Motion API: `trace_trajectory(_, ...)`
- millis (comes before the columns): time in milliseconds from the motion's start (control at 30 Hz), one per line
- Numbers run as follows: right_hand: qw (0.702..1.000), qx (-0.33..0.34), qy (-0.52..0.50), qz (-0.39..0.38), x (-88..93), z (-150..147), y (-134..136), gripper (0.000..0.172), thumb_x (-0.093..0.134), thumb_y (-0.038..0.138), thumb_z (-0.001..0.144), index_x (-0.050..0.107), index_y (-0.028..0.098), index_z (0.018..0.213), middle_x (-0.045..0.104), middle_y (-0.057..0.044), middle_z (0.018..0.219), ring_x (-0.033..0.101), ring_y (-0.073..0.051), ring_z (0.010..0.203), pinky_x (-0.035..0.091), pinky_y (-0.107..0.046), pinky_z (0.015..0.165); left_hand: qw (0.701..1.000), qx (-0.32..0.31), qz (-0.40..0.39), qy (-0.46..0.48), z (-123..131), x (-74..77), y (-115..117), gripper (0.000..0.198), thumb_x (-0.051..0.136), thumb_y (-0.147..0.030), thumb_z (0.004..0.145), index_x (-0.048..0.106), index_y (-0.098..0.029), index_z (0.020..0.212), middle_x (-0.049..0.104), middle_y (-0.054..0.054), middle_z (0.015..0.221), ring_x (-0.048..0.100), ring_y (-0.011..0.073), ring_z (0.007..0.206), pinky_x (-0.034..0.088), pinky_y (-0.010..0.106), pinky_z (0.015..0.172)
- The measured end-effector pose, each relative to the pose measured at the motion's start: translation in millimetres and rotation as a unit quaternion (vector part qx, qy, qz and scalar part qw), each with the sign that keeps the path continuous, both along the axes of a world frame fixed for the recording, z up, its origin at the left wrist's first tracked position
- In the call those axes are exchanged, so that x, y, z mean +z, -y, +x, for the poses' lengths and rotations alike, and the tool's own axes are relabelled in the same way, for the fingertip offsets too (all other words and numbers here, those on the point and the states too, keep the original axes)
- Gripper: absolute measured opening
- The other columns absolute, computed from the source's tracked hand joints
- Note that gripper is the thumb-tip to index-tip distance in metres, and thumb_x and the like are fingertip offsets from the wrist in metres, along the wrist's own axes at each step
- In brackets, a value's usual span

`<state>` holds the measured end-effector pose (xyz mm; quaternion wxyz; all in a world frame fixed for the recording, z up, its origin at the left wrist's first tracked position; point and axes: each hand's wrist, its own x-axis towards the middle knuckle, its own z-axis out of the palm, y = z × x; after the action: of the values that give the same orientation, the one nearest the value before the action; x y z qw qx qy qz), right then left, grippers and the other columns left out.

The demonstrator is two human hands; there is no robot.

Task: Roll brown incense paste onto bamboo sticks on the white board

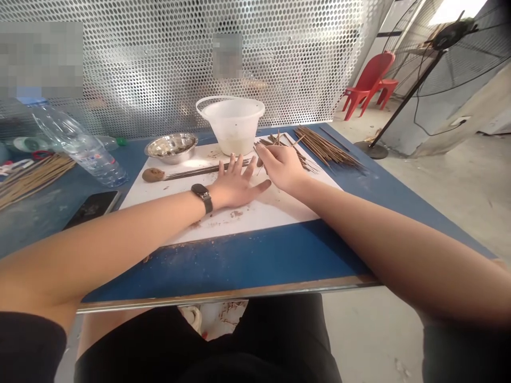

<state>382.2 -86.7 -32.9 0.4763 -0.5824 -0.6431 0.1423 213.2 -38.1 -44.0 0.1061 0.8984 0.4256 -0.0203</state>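
Spreading wide, left hand [235,186] lies flat on board [279,213]; right hand [281,167] grip pinches thin stick [260,162]; bottle [85,151] label illegible.

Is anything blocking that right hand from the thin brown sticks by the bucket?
Nothing visible does. The right hand has its fingers on the loose thin brown sticks; the left hand lies flat beside it on the white board, not between.

Coated stick: long thin dark-brown stick [191,172], lying flat and crosswise on the white board [279,213] atop the blue desk [259,255].
Bare sticks: thin pale-brown wooden sticks [275,140], a loose crossed heap at the board's far right corner.
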Motion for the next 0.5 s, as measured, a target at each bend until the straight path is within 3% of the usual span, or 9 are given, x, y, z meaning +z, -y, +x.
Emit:
trace_trajectory(167, 1.0, 0.012, 0.007, -0.002, 1.0, -3.1, 1.3, 0.055, 0.051, 0.036, 0.117, 0.046, 0.027, 0.064, 0.048, 0.002, 0.059, 0.052, -0.018, 0.067, 0.039, -0.037, 0.071, 0.999, -0.035, 0.018, 0.016, -20.2, -1.5, 48.6, 0.117, 0.026, -0.093, 0.106, 0.003, -0.017, 0.193, -0.003, 0.022, 0.198, -0.013, 0.0503, 0.181, 0.0, 0.079, 0.143)
trace_trajectory(233, 1.0, 0.012, 0.014, -0.005, 1.3, -4.4, 1.6, 0.055, 0.053, 0.035, 0.117, 0.045, 0.027, 0.063, 0.048, 0.002, 0.058, 0.051, -0.018, 0.066, 0.038, -0.037, 0.07, 0.999, -0.035, 0.022, 0.016, -20.8, -1.8, 55.0, 0.117, 0.025, -0.093, 0.107, 0.003, -0.016, 0.192, -0.004, 0.023, 0.198, -0.012, 0.0519, 0.181, 0.001, 0.08, 0.143)
trace_trajectory(300, 1.0, 0.009, 0.02, -0.005, 1.6, -5.0, 1.7, 0.056, 0.054, 0.034, 0.116, 0.042, 0.027, 0.062, 0.047, 0.002, 0.058, 0.051, -0.018, 0.066, 0.037, -0.037, 0.069, 0.999, -0.032, 0.022, 0.017, -14.8, -0.4, 46.3, 0.119, 0.022, -0.094, 0.106, 0.001, -0.016, 0.192, -0.006, 0.023, 0.198, -0.015, 0.0513, 0.181, -0.001, 0.079, 0.143)
trace_trajectory(400, 1.0, -0.006, 0.023, -0.002, 2.6, -4.0, 1.0, 0.057, 0.055, 0.032, 0.115, 0.038, 0.027, 0.061, 0.047, 0.002, 0.059, 0.049, -0.017, 0.065, 0.035, -0.037, 0.068, 1.0, 0.006, 0.027, 0.012, -4.5, 8.5, 15.3, 0.114, 0.021, -0.093, 0.107, 0.007, -0.02, 0.193, 0.0, 0.018, 0.2, -0.014, 0.0503, 0.182, -0.003, 0.079, 0.143)
trace_trajectory(467, 0.999, -0.022, 0.033, -0.002, 3.7, -1.8, 0.3, 0.056, 0.054, 0.03, 0.115, 0.037, 0.027, 0.061, 0.046, 0.002, 0.059, 0.047, -0.018, 0.065, 0.033, -0.038, 0.068, 1.0, 0.015, 0.026, -0.004, -7.1, 20.9, -5.1, 0.096, 0.025, -0.083, 0.112, 0.028, -0.028, 0.191, 0.021, 0.015, 0.198, 0.004, 0.0544, 0.182, 0.008, 0.084, 0.141)
trace_trajectory(500, 0.999, -0.024, 0.043, -0.008, 4.3, -0.2, 0.0, 0.055, 0.054, 0.029, 0.114, 0.038, 0.027, 0.062, 0.046, 0.002, 0.059, 0.046, -0.018, 0.065, 0.033, -0.038, 0.067, 0.999, 0.008, 0.039, -0.002, -13.1, 28.8, -12.5, 0.088, 0.029, -0.08, 0.113, 0.042, -0.032, 0.186, 0.039, 0.014, 0.193, 0.021, 0.0553, 0.18, 0.022, 0.084, 0.138)
